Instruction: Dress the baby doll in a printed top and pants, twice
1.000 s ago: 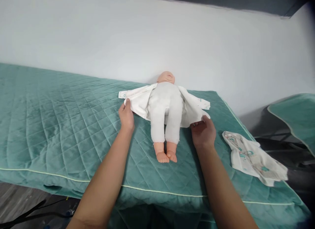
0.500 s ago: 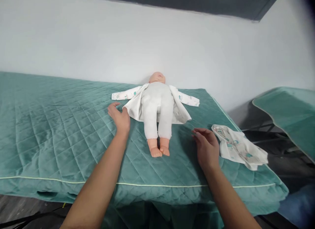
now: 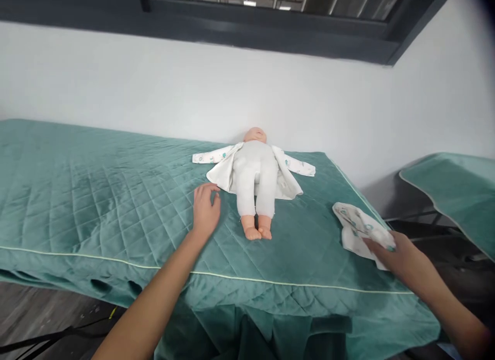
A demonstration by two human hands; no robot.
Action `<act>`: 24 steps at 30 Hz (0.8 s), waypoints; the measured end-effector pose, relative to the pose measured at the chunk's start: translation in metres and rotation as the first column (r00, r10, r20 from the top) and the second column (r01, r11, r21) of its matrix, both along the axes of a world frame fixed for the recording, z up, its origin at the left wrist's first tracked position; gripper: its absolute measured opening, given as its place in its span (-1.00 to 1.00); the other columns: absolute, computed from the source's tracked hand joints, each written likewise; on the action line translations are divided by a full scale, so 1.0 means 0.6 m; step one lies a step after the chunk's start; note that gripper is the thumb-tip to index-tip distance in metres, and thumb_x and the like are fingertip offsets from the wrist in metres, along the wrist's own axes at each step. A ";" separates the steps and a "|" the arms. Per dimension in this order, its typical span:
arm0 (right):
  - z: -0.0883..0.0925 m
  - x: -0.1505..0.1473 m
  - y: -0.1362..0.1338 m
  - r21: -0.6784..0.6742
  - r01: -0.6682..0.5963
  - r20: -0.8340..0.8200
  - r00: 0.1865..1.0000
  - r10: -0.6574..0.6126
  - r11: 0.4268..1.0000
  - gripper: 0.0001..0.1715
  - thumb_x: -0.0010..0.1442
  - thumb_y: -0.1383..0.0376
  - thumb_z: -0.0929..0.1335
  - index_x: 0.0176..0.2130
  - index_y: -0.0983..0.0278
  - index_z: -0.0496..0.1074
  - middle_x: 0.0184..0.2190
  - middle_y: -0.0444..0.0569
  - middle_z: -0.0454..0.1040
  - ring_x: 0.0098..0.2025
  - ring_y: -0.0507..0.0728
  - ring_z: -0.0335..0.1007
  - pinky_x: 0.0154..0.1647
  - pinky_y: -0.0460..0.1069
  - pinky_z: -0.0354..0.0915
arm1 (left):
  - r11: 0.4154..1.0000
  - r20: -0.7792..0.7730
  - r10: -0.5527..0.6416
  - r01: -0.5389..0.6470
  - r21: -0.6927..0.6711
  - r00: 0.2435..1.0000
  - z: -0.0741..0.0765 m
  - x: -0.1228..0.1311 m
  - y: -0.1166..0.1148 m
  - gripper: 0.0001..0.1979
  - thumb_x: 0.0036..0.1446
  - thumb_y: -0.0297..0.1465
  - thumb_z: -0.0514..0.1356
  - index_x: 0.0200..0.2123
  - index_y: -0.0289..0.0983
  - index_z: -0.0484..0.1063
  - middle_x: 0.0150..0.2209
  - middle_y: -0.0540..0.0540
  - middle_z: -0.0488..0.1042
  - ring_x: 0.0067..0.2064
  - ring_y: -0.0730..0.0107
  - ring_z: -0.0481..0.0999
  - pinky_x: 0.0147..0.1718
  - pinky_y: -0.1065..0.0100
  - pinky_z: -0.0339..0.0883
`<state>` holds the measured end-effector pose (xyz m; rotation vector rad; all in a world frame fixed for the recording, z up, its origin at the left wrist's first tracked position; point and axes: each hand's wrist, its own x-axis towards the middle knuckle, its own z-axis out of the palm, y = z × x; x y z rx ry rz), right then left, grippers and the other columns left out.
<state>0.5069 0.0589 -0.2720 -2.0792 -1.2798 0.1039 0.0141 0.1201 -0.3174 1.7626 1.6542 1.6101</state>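
A baby doll lies on its back on a teal quilted mattress, its head toward the wall, bare feet toward me. Under it a white printed top is spread open, sleeves out to both sides. My left hand rests flat on the mattress just left of the doll's legs, fingers apart and holding nothing. My right hand is at the mattress's right edge, its fingers closed on a crumpled white printed garment.
A white wall runs behind the mattress, with a dark window frame above. A second teal mattress stands at the right across a dark gap. Dark floor shows below the front edge.
Both hands have let go of the white top's edges. My left hand slid down beside the doll's legs. My right hand moved right and took hold of the crumpled garment. The view tilted up.
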 end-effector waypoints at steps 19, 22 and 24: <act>0.330 -0.471 -0.030 0.243 -0.838 -0.586 0.276 0.762 0.490 -0.83 0.08 0.31 0.53 -0.28 0.28 0.56 -0.45 -0.12 0.54 -0.45 0.04 0.45 -0.54 -0.12 0.33 | 0.934 -0.137 -0.358 0.357 -0.035 0.924 0.298 0.003 -0.155 -0.78 0.30 -0.21 0.18 -0.13 -0.19 0.53 -0.21 -0.07 0.59 -0.21 0.20 0.54 -0.19 0.23 0.37; 0.360 -0.486 -0.021 0.263 -0.815 -0.537 0.320 0.780 0.516 -0.77 0.05 0.33 0.55 -0.24 0.30 0.56 -0.56 -0.19 0.47 -0.60 -0.01 0.33 -0.67 -0.15 0.20 | 0.946 -0.211 -0.321 0.324 -0.020 0.923 0.341 -0.019 -0.158 -0.70 0.34 -0.16 0.13 -0.28 -0.22 0.55 -0.37 -0.03 0.54 -0.34 0.28 0.47 -0.30 0.29 0.25; 0.383 -0.489 -0.018 0.347 -0.791 -0.507 0.295 0.810 0.505 -0.71 0.06 0.37 0.53 -0.16 0.28 0.57 -0.53 -0.22 0.46 -0.58 -0.03 0.34 -0.64 -0.17 0.23 | 0.955 -0.233 -0.261 0.286 0.080 0.937 0.368 -0.028 -0.160 -0.74 0.32 -0.22 0.16 -0.32 -0.22 0.54 -0.34 -0.05 0.51 -0.27 0.26 0.45 -0.24 0.29 0.24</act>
